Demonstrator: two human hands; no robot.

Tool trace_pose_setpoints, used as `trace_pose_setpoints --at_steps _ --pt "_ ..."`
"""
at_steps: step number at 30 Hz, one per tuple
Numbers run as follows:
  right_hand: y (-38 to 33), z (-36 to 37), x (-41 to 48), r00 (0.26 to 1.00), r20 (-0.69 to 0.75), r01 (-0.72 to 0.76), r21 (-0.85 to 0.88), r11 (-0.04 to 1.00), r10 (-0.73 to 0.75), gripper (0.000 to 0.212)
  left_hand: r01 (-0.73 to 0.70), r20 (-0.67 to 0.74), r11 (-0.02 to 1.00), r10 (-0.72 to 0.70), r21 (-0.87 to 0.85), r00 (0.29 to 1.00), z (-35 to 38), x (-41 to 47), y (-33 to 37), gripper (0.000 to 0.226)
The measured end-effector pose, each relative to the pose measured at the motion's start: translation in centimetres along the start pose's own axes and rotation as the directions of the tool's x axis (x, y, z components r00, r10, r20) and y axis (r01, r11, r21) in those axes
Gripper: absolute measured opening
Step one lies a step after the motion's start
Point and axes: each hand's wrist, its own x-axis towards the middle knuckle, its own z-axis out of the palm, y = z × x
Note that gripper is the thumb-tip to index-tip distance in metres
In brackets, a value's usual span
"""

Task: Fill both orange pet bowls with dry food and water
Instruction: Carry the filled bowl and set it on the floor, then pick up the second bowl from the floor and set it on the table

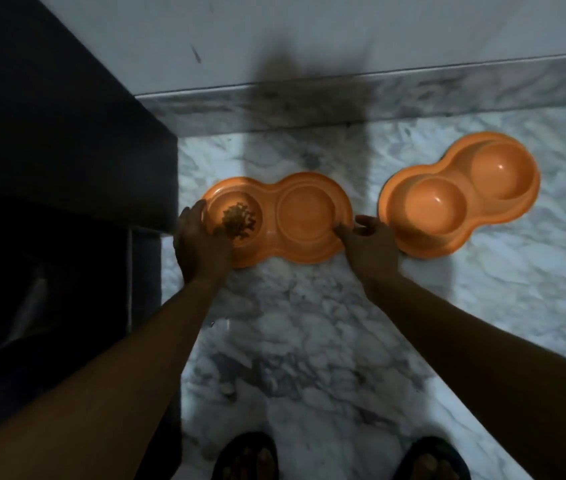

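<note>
Your left hand (202,244) is on the left end of the left bowl (274,254). The fingers wrap the outer rim and the thumb lies over the inner edge, so they are clamped on the bowl. Your right hand (370,247) is at the same bowl's right end, with the fingers fairly straight and spread. One fingertip touches the rim and the thumb is raised clear of it.

The left bowl is a double dish lying flat on the marble floor (309,323), just in front of the skirting (413,95) and close beside the dark cabinet (49,133). Its left compartment holds a small heap of kibble (238,221) in the middle, with bare orange showing all round the heap. Its right compartment shows only plain orange, and you cannot tell from this light whether it holds any water.

The right bowl (423,242) lies near the first one but apart from it, turned on a slant so that one compartment sits farther back and to the right. Both of its compartments show glossy orange bottoms with a bright glint in each. No kibble is in either, and whether there is water cannot be told.

Your sandals (245,455) stand at the bottom edge, well back from both bowls.
</note>
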Motion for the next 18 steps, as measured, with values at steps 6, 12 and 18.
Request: trace_pose_setpoints --at_steps 6,12,18 --pt "-0.9 -6.6 0.1 0.980 -0.199 -0.007 0.028 1.000 0.012 0.027 -0.278 0.070 0.960 0.277 0.012 0.958 4.5 -6.8 7.3 0.048" --pt "1.3 -15.6 4.4 0.898 -0.416 -0.104 0.115 0.988 0.143 0.034 -0.043 0.366 0.999 0.028 0.032 0.930 11.1 -14.0 16.2 0.063" --pt "3.4 -19.2 10.0 0.904 -0.365 -0.180 0.150 0.972 0.224 0.075 0.419 0.439 0.897 -0.436 0.140 0.786 16.6 -15.2 19.5 0.088"
